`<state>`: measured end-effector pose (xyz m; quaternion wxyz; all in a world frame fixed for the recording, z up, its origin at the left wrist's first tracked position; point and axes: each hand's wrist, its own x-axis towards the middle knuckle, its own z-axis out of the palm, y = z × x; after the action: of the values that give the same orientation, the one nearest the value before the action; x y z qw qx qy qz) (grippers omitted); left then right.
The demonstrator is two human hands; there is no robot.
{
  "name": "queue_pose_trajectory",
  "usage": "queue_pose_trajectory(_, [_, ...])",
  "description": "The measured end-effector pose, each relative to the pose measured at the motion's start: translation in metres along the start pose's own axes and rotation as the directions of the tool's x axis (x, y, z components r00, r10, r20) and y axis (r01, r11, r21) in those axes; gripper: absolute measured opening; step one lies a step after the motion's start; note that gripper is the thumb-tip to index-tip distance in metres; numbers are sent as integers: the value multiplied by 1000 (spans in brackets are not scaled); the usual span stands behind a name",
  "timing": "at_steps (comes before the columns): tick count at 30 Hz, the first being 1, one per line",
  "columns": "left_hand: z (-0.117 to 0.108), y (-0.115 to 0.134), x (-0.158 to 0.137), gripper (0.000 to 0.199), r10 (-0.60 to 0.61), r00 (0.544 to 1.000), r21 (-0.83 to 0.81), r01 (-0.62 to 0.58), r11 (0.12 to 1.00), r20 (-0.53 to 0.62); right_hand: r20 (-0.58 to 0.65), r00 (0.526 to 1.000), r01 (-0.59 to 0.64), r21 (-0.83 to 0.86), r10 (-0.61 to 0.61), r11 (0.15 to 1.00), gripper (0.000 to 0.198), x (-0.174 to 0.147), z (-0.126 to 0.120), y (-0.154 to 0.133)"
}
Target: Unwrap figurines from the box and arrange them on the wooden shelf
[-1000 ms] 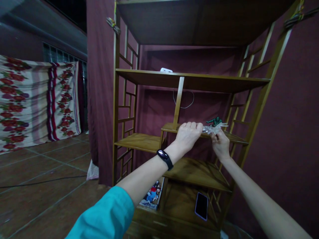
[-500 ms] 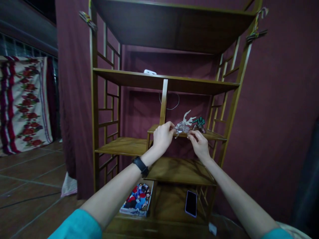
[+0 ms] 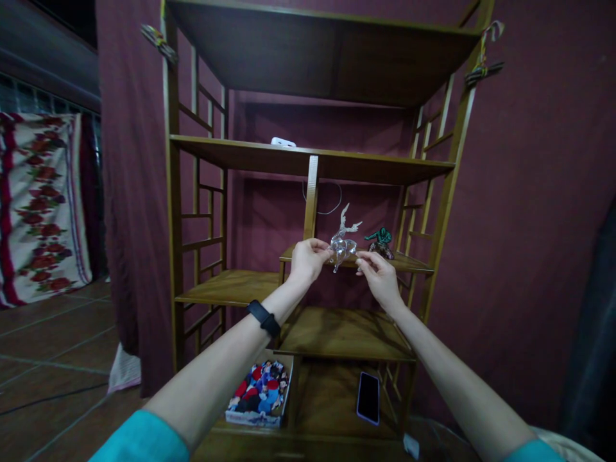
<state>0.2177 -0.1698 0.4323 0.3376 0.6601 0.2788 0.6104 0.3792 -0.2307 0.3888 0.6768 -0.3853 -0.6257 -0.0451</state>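
Between my two hands is a clear, glassy deer figurine (image 3: 343,245) with pale branching antlers, held upright in front of the middle shelf (image 3: 409,262). My left hand (image 3: 309,259) pinches it from the left with thumb and fingertips. From the other side, the closed fingertips of my right hand (image 3: 378,274) grip its right end. Just beyond my right hand, a dark green and brown figurine (image 3: 381,242) stands on that shelf. Fingers cover small parts of the deer's edges.
A white device (image 3: 283,142) lies on the shelf above. Below are a box of small colourful figures (image 3: 260,393) and a phone (image 3: 368,398). An upright wooden divider (image 3: 311,199) rises left of the deer, and a thin cable (image 3: 332,210) hangs behind.
The deer has turned more side-on and upright, and more of its body shows. It now stands apart from the green figurine in view. The whole scene has shifted slightly left.
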Motion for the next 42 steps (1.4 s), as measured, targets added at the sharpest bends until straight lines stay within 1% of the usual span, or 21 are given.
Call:
queue_pose_trajectory(3, [3, -1, 2, 14, -55, 998, -132, 60, 989, 41, -4, 999, -46, 45, 46, 998, 28, 3, 0, 3])
queue_pose_trajectory(8, [8, 3, 3, 14, -123, 987, -309, 148, 940, 99, 19, 990, -144, 150, 142, 978, 31, 9, 1, 7])
queue_pose_trajectory(12, [13, 6, 5, 17, -159, 982, -365, 187, 912, 105, 26, 983, -182, 229, 181, 956, 30, 14, 1, 11])
queue_pose_trajectory(15, [19, 6, 13, 15, -164, 984, -363, 178, 915, 69, 22, 982, -186, 253, 187, 949, 30, 22, 2, 16])
queue_pose_trajectory(19, [29, 4, 29, 8, -139, 990, -317, 136, 939, 16, -9, 984, -172, 219, 178, 960, 30, 35, 4, 25])
queue_pose_trajectory(22, [35, -2, 41, 5, -146, 989, -242, 134, 961, -30, -26, 983, -174, 170, 181, 970, 32, 44, 8, 35])
queue_pose_trajectory(26, [41, -13, 58, 7, -168, 982, -83, 161, 984, -86, -38, 975, -214, 65, 217, 975, 31, 56, 13, 52])
queue_pose_trajectory(29, [46, -19, 68, 11, -173, 976, 39, 180, 983, -133, -51, 965, -259, -43, 257, 965, 27, 65, 16, 63])
queue_pose_trajectory(33, [53, -24, 79, 9, -156, 973, 128, 179, 975, -171, -47, 949, -316, -166, 313, 934, 22, 75, 18, 71])
queue_pose_trajectory(38, [63, -30, 90, 6, -147, 969, 193, 186, 963, -201, -24, 917, -386, -311, 398, 869, 16, 87, 19, 78])
queue_pose_trajectory(40, [66, -34, 93, 5, -163, 960, 207, 211, 955, -226, -14, 909, -391, -372, 416, 842, 15, 92, 19, 80])
queue_pose_trajectory(42, [70, -38, 97, 5, -203, 954, 177, 244, 953, -221, -3, 905, -384, -433, 425, 815, 14, 95, 19, 83])
